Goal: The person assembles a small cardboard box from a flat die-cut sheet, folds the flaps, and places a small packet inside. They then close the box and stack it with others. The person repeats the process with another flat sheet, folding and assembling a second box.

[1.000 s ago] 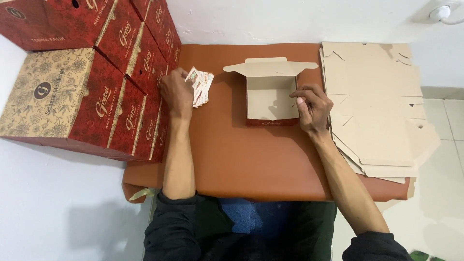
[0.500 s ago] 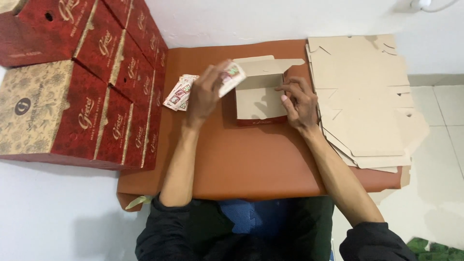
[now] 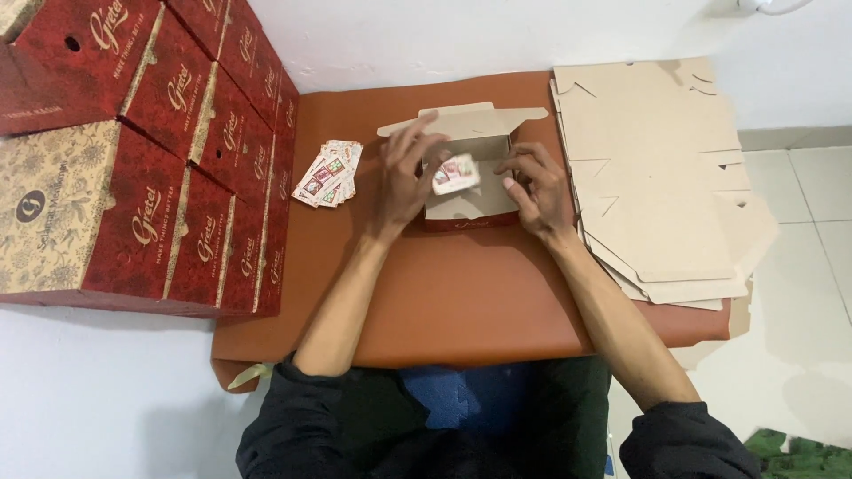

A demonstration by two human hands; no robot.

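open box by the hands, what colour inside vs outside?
Plain tan cardboard inside, dark red outside on the open box; head view.
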